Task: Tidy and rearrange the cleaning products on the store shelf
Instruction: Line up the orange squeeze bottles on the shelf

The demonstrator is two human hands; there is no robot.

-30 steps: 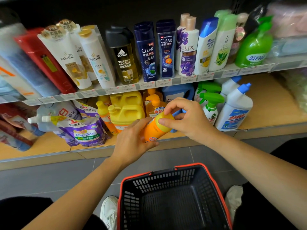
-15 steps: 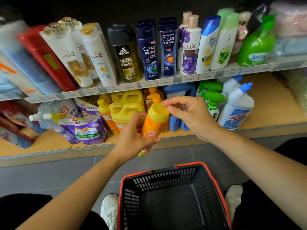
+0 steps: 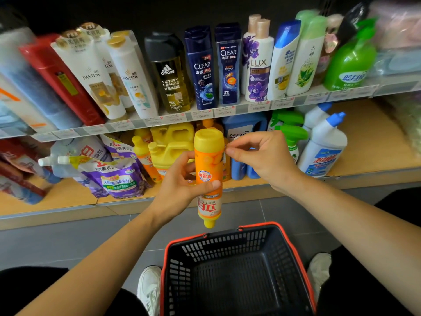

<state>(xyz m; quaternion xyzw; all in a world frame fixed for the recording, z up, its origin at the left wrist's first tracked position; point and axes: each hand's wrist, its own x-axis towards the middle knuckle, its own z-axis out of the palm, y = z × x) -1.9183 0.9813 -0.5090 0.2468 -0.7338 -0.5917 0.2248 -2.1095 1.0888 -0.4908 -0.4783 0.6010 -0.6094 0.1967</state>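
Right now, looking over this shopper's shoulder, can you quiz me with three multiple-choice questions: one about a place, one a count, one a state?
1. Where is the basket?
A. hooked on an arm
B. on the lower shelf
C. on the floor between the shoes

2. How many dark blue CLEAR bottles stand on the upper shelf?
A. two
B. one
C. four

3. How does the left hand hold the orange bottle?
A. upright
B. upside down
C. lying flat

Answers: C, it sits low between two white shoes; A, two bottles marked CLEAR stand side by side; B, its small cap points down.
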